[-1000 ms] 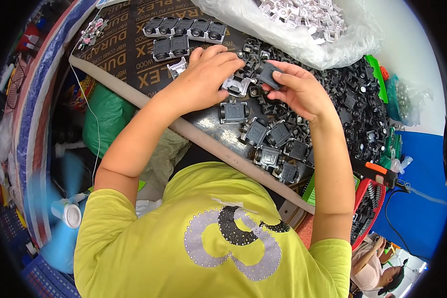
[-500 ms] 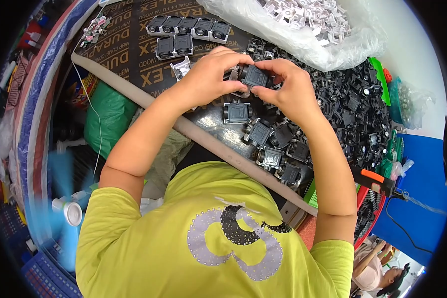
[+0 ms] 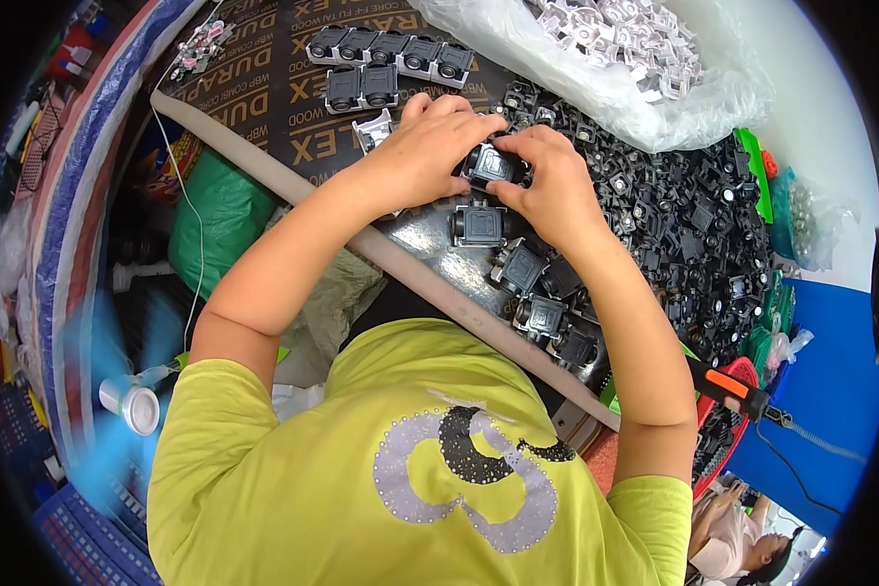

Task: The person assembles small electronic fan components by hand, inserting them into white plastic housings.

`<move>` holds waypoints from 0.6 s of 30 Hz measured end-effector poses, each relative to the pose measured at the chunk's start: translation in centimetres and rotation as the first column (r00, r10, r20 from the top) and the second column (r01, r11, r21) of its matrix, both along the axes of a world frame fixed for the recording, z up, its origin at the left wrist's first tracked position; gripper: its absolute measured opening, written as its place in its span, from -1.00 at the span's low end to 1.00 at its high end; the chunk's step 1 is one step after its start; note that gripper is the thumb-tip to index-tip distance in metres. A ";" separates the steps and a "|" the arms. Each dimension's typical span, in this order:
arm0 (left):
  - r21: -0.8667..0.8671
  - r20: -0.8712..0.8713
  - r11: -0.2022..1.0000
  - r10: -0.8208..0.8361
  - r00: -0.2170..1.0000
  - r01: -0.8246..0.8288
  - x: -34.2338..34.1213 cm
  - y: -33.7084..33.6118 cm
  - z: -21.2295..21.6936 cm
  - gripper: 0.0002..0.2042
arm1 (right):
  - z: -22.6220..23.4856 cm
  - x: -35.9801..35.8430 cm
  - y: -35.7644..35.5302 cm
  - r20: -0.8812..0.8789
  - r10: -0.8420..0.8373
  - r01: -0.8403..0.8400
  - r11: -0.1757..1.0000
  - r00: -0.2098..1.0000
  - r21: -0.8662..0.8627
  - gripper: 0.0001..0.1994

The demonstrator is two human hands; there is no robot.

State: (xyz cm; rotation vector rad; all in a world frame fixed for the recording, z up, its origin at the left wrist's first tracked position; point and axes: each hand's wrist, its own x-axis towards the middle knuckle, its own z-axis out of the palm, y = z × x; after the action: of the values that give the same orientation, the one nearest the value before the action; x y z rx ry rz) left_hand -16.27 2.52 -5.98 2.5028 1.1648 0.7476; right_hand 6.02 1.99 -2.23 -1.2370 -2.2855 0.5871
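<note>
Progress: judged from the layout, the work is part done. A row of five dark units with pale bases [image 3: 386, 49] and a pair of like units [image 3: 361, 88] stand lined up on the far part of the table [image 3: 430, 244], apparently complete. A pale piece [image 3: 371, 129] lies just beside the left hand [image 3: 425, 156], with no dark block visible on it. Much appears left: one loose dark unit [image 3: 479, 226] lies just below the hands, a cluster of dark units [image 3: 540, 314] lies nearer the table edge, a large heap of dark parts [image 3: 693, 210] spreads to the right, and a clear bag [image 3: 732, 107] holds many pale parts [image 3: 620, 44].

Grip: the dark block [image 3: 495, 166] is between the two hands, above the loose unit. The right hand [image 3: 549, 181] pinches its right side, thumb below and fingers above. The left hand's grip is closed about its left side. Whether a base is seated underneath cannot be determined.
</note>
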 end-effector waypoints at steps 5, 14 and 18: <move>-0.041 -0.025 0.999 -0.023 0.999 0.022 -0.5 0.1 -0.1 -0.24 | -0.1 -0.1 0.4 0.018 0.028 -0.028 1.000 0.999 -0.010 -0.51; -0.046 -0.101 0.997 0.056 0.993 -0.061 -0.2 0.2 0.5 -0.35 | 0.1 0.3 0.9 0.033 0.098 -0.099 0.995 0.995 0.028 -0.52; -0.037 -0.042 0.998 0.039 0.998 -0.041 -0.3 0.2 -0.2 -0.36 | 0.4 0.5 0.9 0.066 0.112 -0.116 0.992 0.991 0.052 -0.53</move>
State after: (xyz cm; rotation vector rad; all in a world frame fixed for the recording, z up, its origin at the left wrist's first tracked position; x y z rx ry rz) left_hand -16.60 2.73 -6.14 2.4822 1.2347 0.6807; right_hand 6.50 2.91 -1.81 -1.1192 -2.4209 0.5273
